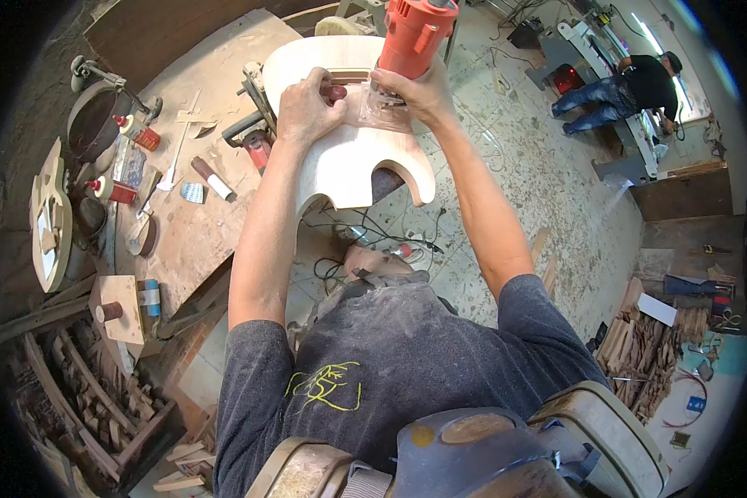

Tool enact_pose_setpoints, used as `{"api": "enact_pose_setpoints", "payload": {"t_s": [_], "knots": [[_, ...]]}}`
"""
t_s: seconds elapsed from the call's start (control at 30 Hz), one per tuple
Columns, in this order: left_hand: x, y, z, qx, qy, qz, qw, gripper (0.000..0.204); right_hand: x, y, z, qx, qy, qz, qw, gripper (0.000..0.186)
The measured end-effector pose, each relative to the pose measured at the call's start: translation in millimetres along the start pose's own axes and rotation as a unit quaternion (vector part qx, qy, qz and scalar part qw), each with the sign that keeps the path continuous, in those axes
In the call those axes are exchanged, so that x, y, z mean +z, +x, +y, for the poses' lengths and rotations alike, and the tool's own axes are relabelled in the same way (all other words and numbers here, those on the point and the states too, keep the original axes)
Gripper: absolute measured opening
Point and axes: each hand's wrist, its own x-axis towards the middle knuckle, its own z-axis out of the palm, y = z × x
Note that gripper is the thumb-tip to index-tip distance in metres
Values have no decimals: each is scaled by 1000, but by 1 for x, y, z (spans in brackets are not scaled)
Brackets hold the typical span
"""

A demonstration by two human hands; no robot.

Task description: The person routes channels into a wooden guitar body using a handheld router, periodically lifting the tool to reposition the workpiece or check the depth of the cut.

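Observation:
A pale wooden guitar body [340, 170] lies in front of me, its two horns pointing toward me. On its upper right part stands an orange-red handheld router [409, 41] with a clear base. My right hand [419, 90] is closed round the lower part of the router, thumb toward the base. My left hand [309, 108] is curled round a dark red knob [334, 93] beside the router base, its wrist low over the wood. A rectangular recess [349, 75] shows in the body just beyond the knob. The router's bit is hidden.
On the bench [195, 241] at left are red-and-white glue bottles [138, 133] and a red-and-black clamp [257, 149]. Another guitar body [51, 216] stands far left. Cables [373, 236] lie below the workpiece. A person [631, 91] bends over a machine at far right.

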Motion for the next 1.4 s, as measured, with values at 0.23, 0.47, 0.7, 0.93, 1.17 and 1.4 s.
{"api": "enact_pose_setpoints", "payload": {"t_s": [0.23,0.47,0.7,0.93,1.17,1.4], "knots": [[3,1,-1,20,-3,-3,1000,38,-2,-2,-3,-4,33,-7,999,35],[11,2,-6,31,10,0,999,33,-9,-4,5,9,-9,10,1000,33],[13,2,-4,58,-12,17,998,32,-12,-6,2,27,-23,21,999,33],[14,3,-4,74,4,18,997,31,-14,-6,0,34,-19,16,999,31],[13,2,-4,54,23,-22,998,35,-11,-8,-14,46,-2,13,999,30],[18,3,-4,61,17,-17,998,32,-19,-6,0,24,-35,18,999,28]]}}
